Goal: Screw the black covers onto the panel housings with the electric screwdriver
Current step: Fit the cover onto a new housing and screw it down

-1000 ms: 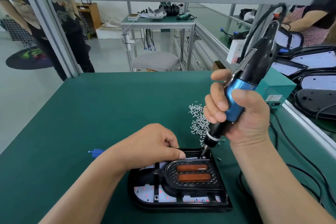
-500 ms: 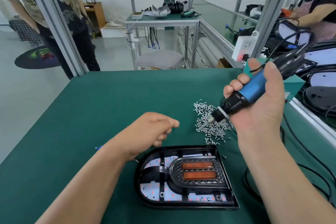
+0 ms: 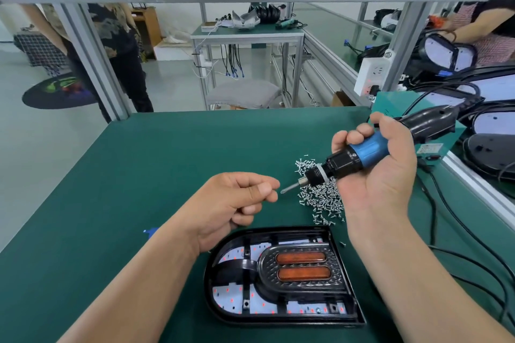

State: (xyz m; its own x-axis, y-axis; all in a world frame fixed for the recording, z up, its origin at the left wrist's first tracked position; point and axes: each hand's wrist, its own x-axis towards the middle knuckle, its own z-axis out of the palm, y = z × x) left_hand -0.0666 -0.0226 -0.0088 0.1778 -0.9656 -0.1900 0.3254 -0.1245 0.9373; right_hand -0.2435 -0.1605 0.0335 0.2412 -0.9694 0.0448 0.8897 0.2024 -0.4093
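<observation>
Lifted off the black cover [image 3: 301, 267] since a second ago, the screwdriver [image 3: 365, 150] now lies nearly level over the pile of screws [image 3: 323, 198]; the right hand [image 3: 384, 181] has its fingers wrapped round the blue barrel, and the bit points at the left hand [image 3: 239, 203]. The left fingers are curled, thumb against forefinger just beside the bit tip, perhaps pinching a screw, though I cannot tell. The black cover sits in its housing [image 3: 278, 320] on the green tabletop [image 3: 139, 175], touched by neither hand.
</observation>
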